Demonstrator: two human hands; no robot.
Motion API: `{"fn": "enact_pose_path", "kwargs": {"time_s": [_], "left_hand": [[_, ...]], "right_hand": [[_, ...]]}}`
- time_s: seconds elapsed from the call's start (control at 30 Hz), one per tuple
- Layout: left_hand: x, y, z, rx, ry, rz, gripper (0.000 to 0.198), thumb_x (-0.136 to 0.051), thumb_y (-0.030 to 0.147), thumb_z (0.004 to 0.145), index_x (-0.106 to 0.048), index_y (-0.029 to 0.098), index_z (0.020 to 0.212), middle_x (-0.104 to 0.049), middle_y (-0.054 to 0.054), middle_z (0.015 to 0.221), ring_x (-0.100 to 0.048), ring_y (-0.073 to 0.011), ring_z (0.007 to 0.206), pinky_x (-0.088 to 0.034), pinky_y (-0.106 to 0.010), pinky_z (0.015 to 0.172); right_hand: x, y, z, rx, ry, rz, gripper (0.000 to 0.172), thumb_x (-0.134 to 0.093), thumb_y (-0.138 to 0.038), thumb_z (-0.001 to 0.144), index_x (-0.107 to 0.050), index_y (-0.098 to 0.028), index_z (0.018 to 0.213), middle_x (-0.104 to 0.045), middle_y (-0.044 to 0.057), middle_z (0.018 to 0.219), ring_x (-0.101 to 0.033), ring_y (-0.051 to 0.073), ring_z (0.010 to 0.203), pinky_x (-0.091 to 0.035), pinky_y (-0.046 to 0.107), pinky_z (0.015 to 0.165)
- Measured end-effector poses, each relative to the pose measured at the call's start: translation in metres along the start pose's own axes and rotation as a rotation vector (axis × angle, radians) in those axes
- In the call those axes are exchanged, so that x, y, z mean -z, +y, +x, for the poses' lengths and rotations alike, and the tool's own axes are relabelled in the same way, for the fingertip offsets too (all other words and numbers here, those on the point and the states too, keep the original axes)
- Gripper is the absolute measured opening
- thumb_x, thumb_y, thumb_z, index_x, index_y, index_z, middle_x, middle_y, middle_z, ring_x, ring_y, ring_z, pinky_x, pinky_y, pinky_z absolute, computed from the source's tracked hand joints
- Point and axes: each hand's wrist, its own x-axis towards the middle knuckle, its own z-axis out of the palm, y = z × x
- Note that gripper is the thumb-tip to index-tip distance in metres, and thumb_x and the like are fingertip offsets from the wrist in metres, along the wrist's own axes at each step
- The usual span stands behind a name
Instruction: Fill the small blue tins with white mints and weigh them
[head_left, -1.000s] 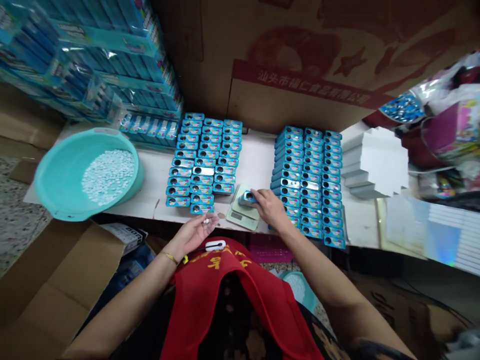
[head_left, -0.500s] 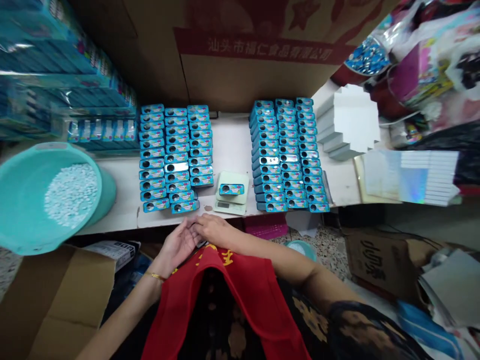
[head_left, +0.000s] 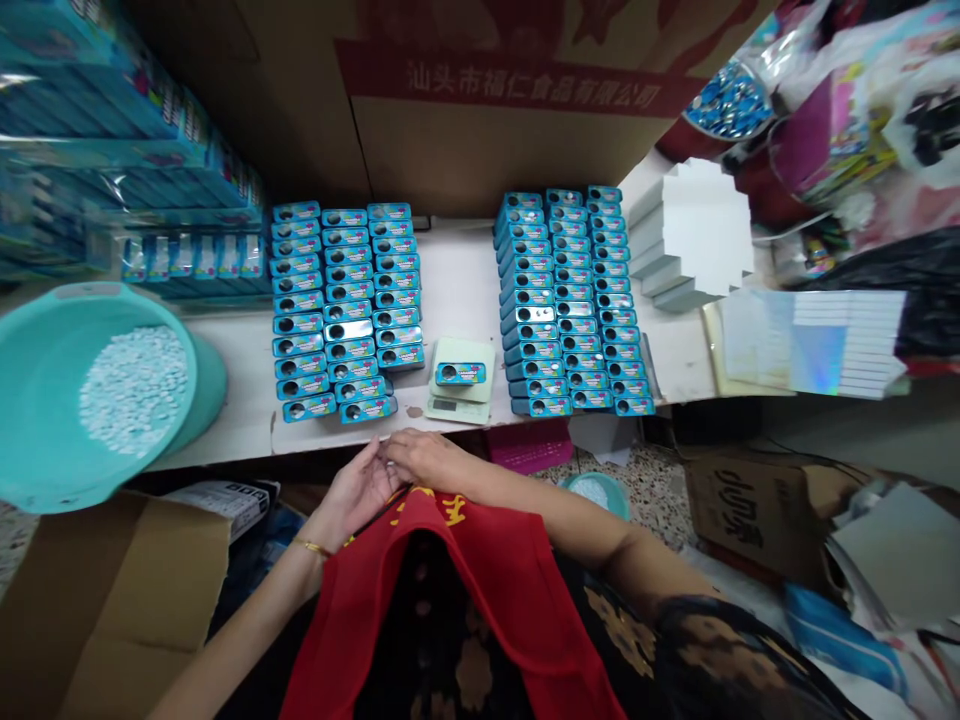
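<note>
My left hand (head_left: pixel 356 492) is palm up in front of the table edge, fingers loosely curled, with no object visible in it. Across its fingertips lies my right hand (head_left: pixel 421 457), back up, its fingers resting on the left ones. Any small thing between them would be hidden. Just beyond my hands, a small blue tin (head_left: pixel 460 374) rests on a pale kitchen scale (head_left: pixel 459 405). Left of the scale stand rows of stacked blue tins (head_left: pixel 349 312); more rows of blue tins (head_left: pixel 576 305) stand to its right.
A turquoise basin (head_left: pixel 206 375) with white tablets (head_left: pixel 135 390) is at left, below wrapped blue packs (head_left: pixel 135 180). A large carton (head_left: pixel 495 150) walls off the back. White card stacks (head_left: pixel 694 235) are at right. An open cardboard box (head_left: pixel 150 590) sits low at left.
The view has shifted slightly, so table items appear a little higher and further left. My hands keep the same pose, and the tin remains on the scale.
</note>
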Motion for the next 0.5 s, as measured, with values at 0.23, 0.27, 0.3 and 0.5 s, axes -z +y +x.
{"fn": "enact_pose_path", "kwargs": {"time_s": [0.23, 0.27, 0.3, 0.5], "left_hand": [[-0.001, 0.001, 0.003, 0.011, 0.049, -0.001, 0.019, -0.043, 0.015, 0.086, -0.061, 0.009, 0.08, -0.064, -0.008, 0.071, -0.062, -0.0128, 0.066, -0.051, -0.026, 0.071], [0.001, 0.002, 0.004, 0.014, 0.063, 0.012, 0.019, -0.044, 0.015, 0.085, -0.061, 0.008, 0.082, -0.065, -0.01, 0.074, -0.062, -0.0139, 0.069, -0.051, -0.026, 0.07], [0.003, 0.004, 0.004, 0.017, 0.08, 0.025, 0.019, -0.044, 0.014, 0.085, -0.062, 0.008, 0.084, -0.065, -0.011, 0.078, -0.063, -0.015, 0.073, -0.052, -0.026, 0.07], [0.014, 0.017, 0.005, -0.097, 0.206, -0.046, 0.019, -0.043, 0.01, 0.085, -0.061, 0.007, 0.087, -0.064, -0.011, 0.081, -0.063, -0.015, 0.076, -0.053, -0.024, 0.066]], "right_hand": [[0.017, 0.007, -0.014, -0.014, 0.225, 0.099, 0.02, -0.046, -0.026, 0.087, -0.057, -0.018, 0.101, -0.06, 0.006, 0.098, -0.053, 0.015, 0.092, -0.043, 0.028, 0.082], [0.023, 0.013, -0.02, -0.075, 0.344, 0.1, 0.02, -0.045, -0.026, 0.087, -0.057, -0.018, 0.102, -0.059, 0.007, 0.1, -0.052, 0.016, 0.096, -0.042, 0.03, 0.084], [0.03, 0.022, -0.027, -0.169, 0.476, 0.094, 0.021, -0.044, -0.026, 0.087, -0.056, -0.018, 0.103, -0.058, 0.008, 0.101, -0.051, 0.017, 0.099, -0.042, 0.032, 0.086], [0.056, 0.087, -0.065, -0.564, 0.672, 0.161, 0.042, -0.05, -0.025, 0.08, -0.04, -0.019, 0.12, -0.047, 0.012, 0.117, -0.048, 0.019, 0.105, -0.046, 0.033, 0.082]]}}
